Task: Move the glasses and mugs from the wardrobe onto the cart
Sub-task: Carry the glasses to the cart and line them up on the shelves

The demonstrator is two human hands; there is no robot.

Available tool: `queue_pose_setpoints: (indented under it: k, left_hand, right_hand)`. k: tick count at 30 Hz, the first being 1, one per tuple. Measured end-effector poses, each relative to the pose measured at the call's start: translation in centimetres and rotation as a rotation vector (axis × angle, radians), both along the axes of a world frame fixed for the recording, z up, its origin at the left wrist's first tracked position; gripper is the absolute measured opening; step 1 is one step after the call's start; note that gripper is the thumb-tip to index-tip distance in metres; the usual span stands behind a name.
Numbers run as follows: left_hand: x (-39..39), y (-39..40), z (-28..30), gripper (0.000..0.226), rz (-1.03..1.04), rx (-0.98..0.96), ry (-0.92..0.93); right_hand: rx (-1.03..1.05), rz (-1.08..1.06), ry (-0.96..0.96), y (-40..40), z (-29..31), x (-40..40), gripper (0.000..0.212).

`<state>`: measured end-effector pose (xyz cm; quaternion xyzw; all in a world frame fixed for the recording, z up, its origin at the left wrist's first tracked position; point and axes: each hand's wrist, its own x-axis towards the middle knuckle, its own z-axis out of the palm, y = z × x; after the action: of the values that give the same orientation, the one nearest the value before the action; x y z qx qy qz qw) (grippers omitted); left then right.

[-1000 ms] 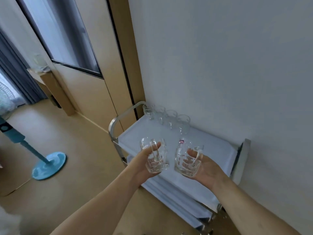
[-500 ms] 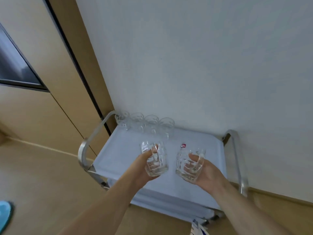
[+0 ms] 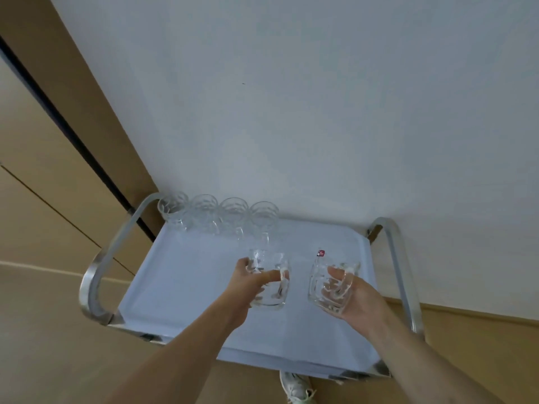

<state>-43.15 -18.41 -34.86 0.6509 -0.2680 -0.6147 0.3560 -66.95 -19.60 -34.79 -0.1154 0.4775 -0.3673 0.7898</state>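
Left hand (image 3: 250,282): curled round a mug (image 3: 269,282), held above the cart (image 3: 180,287) tray's middle.
Right hand (image 3: 354,298): fingers wrapped round a second mug (image 3: 329,282), held right of the first.
Row (image 3: 217,215): four mugs lined along the cart's back edge.
Risk: glass may be chipped if the two held mugs are knocked together or against the row while being lowered.
Risk: smooth glass may be let slip if released before the tray is met.

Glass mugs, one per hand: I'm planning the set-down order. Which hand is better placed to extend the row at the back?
Probably the left hand: its mug hangs just in front of the row's last mug. The right hand holds its mug farther away.
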Motion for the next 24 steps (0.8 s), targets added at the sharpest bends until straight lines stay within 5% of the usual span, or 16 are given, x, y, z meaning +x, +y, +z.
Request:
queue_pose_setpoints:
  k: [6,11,15,24]
  left_hand:
    - [-2.7,-4.4,-2.3,0.103,-0.074,-0.039,-0.125]
    - [-4.7,-8.0,-4.4,0.104,-0.206,-0.055,-0.293]
    - [-6.2,-10.4,-5.7,0.107,-0.318,-0.117,-0.483]
    - [-8.9,-15.7,-8.0,0.112,-0.389,-0.215,-0.751]
  right_hand:
    - [-0.103,-0.073,0.292,-3.9,-2.4,-1.7,0.007]
    - [-0.137,-0.054,0.489,-6.4,-4.0,-2.9,0.053]
    - [-0.205,-0.056,0.575,-7.9,-5.3,-4.3,0.068]
    - [-0.250,-0.112,0.660,-10.0,-9.0,-5.6,0.048]
